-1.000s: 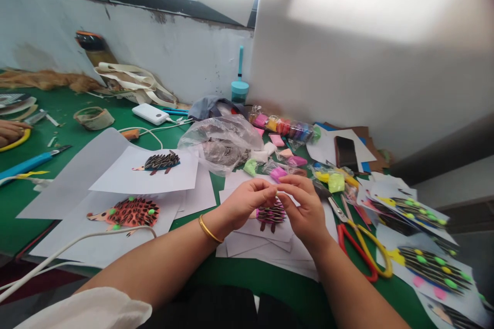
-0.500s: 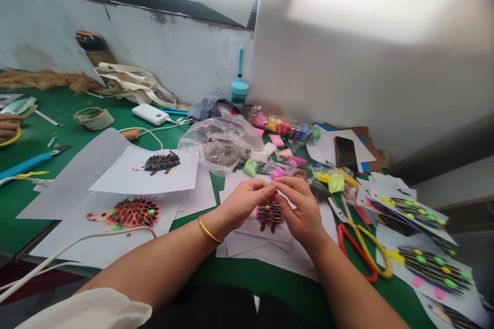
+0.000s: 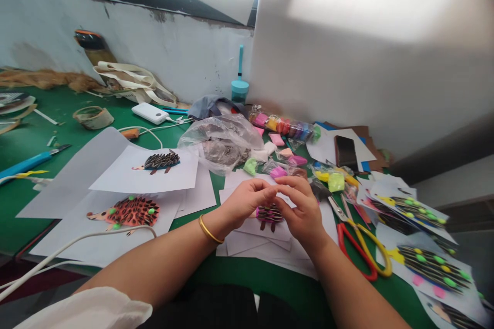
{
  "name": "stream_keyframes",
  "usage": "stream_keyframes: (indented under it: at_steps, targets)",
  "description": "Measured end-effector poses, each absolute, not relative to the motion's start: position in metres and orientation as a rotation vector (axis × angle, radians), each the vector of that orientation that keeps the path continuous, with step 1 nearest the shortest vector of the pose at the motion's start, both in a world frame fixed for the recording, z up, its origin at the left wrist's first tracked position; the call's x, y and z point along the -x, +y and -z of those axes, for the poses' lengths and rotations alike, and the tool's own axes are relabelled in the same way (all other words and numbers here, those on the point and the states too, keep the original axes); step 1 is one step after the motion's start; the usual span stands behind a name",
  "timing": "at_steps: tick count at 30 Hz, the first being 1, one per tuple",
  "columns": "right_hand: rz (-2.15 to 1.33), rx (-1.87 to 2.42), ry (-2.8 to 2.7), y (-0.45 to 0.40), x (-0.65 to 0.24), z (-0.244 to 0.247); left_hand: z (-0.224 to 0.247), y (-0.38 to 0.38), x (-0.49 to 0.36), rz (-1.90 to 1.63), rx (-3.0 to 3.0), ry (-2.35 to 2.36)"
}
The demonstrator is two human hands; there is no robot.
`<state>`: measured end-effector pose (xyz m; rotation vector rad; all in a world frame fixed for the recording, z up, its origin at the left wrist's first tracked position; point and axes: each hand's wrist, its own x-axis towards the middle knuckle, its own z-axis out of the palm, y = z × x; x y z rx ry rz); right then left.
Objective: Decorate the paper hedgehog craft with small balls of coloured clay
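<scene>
Currently left hand [image 3: 250, 200] and right hand [image 3: 303, 211] meet above pink hedgehog picture [image 3: 269, 214], on counter [image 3: 231, 273]. Left grip looks pinched closed, right partly open; can't tell if anything's held. Red-handled scissors [image 3: 357, 252] right.

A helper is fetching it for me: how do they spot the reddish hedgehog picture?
On the green table, look left of the gold bracelet. The reddish hedgehog lies there, a white cable crossing its paper. Unlike the dark hedgehog beyond, it has green dots.
</scene>
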<state>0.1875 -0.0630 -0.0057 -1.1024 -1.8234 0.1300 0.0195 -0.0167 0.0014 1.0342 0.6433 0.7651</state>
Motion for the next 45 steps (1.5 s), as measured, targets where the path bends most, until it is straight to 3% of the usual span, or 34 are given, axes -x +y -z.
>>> stream_keyframes:
  at_steps: [17, 26, 33, 45]
  targets:
    - [-0.088, 1.156, -1.791, -0.061, -0.192, 0.004, 0.001, -0.018, -0.022, -0.723, -0.917, 0.608]
    - [0.152, 1.127, -1.926, -0.071, -0.167, 0.002, -0.005, -0.023, -0.022, -0.569, -0.366, 0.302]
    - [0.154, 1.086, -2.245, -0.072, -0.157, 0.002, -0.014, -0.012, -0.013, -0.813, -0.241, 0.346]
    - [0.142, 1.097, -2.267, -0.069, -0.162, 0.003, -0.011, -0.012, -0.013, -0.727, -0.193, 0.299]
